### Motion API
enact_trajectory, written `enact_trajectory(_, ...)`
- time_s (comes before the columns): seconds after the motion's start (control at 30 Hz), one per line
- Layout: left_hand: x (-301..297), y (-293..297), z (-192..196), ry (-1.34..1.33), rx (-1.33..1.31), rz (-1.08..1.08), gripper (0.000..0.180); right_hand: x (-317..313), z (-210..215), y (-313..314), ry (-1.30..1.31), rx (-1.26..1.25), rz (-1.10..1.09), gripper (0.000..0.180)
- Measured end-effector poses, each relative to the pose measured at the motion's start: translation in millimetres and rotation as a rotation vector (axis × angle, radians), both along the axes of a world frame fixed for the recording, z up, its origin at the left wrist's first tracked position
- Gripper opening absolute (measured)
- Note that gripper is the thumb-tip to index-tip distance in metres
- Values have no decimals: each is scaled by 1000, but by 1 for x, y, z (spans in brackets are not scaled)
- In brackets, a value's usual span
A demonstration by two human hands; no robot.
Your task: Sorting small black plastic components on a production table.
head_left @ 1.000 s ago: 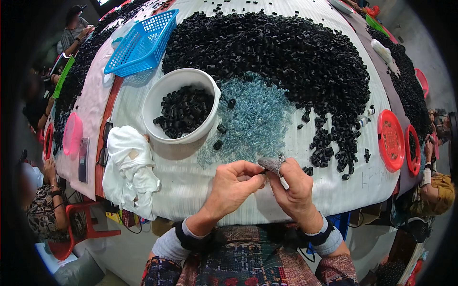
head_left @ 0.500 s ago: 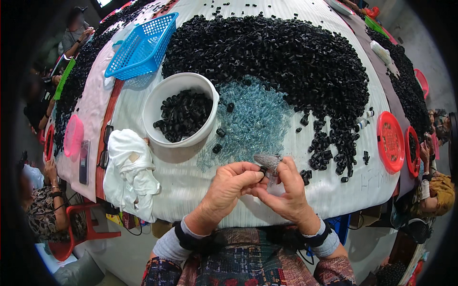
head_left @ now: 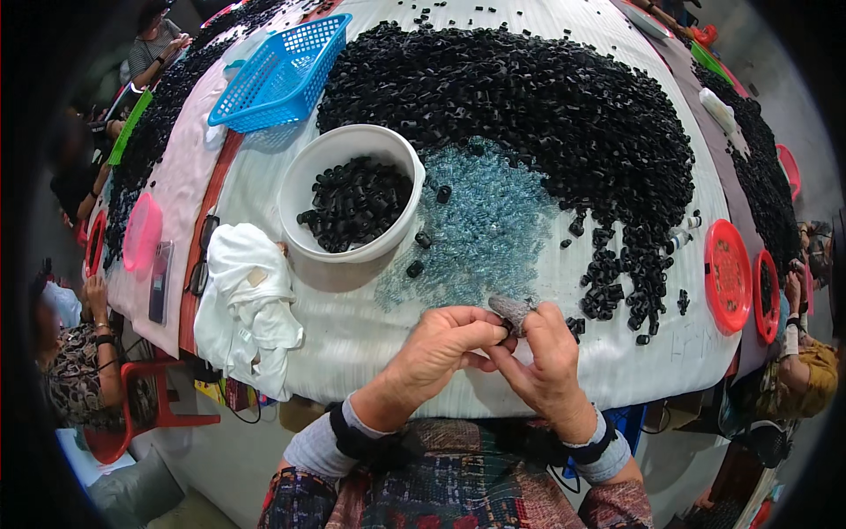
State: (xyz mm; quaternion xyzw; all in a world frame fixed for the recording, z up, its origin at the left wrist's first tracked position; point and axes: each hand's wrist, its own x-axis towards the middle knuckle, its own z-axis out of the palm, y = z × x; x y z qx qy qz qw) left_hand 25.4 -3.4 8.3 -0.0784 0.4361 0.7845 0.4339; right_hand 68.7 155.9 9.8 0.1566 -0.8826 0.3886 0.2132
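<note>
My left hand and my right hand meet at the table's near edge, fingertips pinched together around a small black plastic part; most of it is hidden by the fingers. My right forefinger wears a grey fabric cot. Just beyond the hands lies a patch of small clear bluish pieces. A white bucket holding black parts stands to the left of that patch. A big heap of black parts covers the far half of the table.
A crumpled white cloth lies left of my hands. A blue basket sits beyond the bucket. Red round trays lie at the right edge, a pink one and a phone at the left. Other people sit around the table.
My hands drew closer together and shifted slightly toward the near edge, both now pinching at the same small part. The rest of the table is unchanged.
</note>
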Motion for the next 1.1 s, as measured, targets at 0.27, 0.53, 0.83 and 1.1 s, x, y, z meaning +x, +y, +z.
enact_trajectory(0.27,-1,-3,-3,31,-24,-45,15,-1,0,4,30,48,25,29)
enact_trajectory(0.53,1,-3,-7,84,-36,-66,17,2,-4,8,24,83,65,30)
enact_trajectory(0.83,3,-1,-8,85,-52,-69,15,4,-4,3,50,55,35,32)
enact_trajectory(1.1,0,-1,-2,100,-71,-81,18,1,-5,10,104,150,63,32)
